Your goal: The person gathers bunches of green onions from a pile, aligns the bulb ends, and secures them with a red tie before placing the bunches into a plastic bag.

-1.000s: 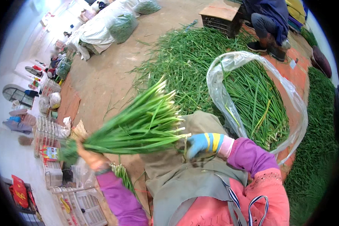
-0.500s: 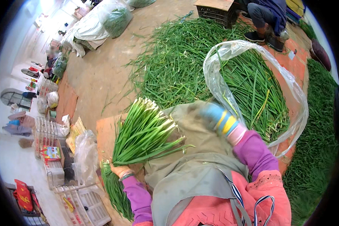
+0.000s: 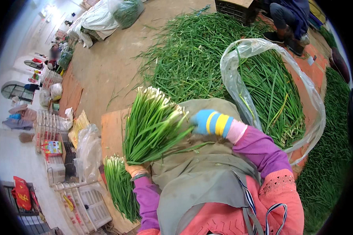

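My left hand (image 3: pixel 135 169), gloved in orange, is closed round the lower, leafy part of a large bunch of garlic chives (image 3: pixel 151 127). Its pale stem ends fan out at the top, away from me. Just right of those ends is my right hand (image 3: pixel 212 122), in a blue glove with yellow stripes. Its darkened fingers look curled together and slightly blurred; whatever they may pinch is too small to make out. A few loose leaves trail from the bunch across the grey apron (image 3: pixel 200 164) on my lap. Beside my left forearm lies a second bunch of chives (image 3: pixel 119 188).
A clear plastic bag (image 3: pixel 233 74) full of chives stands open at my right. Beyond my knees spreads a loose heap of chives (image 3: pixel 192 58). A person (image 3: pixel 288 19) crouches by a black crate (image 3: pixel 235 12) at far right. Plastic crates (image 3: pixel 88 207) line the left.
My right hand has swung left toward the stem ends of the bunch. The bunch in my left hand has risen slightly and moved a little to the right.
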`<state>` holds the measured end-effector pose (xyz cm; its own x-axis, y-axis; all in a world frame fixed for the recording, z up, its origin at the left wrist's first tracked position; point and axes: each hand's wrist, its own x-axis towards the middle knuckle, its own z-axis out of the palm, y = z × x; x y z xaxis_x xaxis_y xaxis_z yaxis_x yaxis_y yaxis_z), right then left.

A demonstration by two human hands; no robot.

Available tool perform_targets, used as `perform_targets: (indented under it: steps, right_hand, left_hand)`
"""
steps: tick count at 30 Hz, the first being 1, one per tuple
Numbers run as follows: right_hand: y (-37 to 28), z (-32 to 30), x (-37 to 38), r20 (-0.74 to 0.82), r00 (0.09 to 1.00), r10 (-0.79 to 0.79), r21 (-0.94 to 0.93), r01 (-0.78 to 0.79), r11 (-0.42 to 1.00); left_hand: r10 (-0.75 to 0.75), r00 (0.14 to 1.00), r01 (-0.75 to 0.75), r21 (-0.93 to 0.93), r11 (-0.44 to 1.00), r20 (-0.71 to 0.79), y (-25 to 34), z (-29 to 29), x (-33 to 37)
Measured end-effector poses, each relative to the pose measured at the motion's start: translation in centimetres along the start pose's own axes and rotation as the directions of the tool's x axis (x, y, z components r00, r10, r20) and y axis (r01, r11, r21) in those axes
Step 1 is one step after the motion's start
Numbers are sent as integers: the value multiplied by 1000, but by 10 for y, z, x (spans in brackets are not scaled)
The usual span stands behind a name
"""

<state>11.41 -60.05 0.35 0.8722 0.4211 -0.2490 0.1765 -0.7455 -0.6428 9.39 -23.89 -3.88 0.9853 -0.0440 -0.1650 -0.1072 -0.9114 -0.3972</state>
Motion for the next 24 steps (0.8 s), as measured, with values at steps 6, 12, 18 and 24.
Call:
perform_targets:
  steps: [6, 12, 18, 24]
  right_hand:
    - [77, -41, -8, -418, 775, 475, 663, -97, 742]
    - [-6, 40, -25, -53, 996, -73, 149, 81, 985]
    - [0, 60, -18, 236, 972, 0, -39, 9, 999]
    - [51, -39, -3, -205, 976, 70, -229, -118, 966]
  left_hand:
    - [-184, 934, 41, -604, -796, 306, -31, 78, 15]
    - [-238, 786, 3, -389, -921, 571, -25, 55, -4]
    - [-319, 743, 92, -562, -822, 588, -2, 9, -10]
    - [-403, 849, -108, -633, -767, 342, -50, 121, -6]
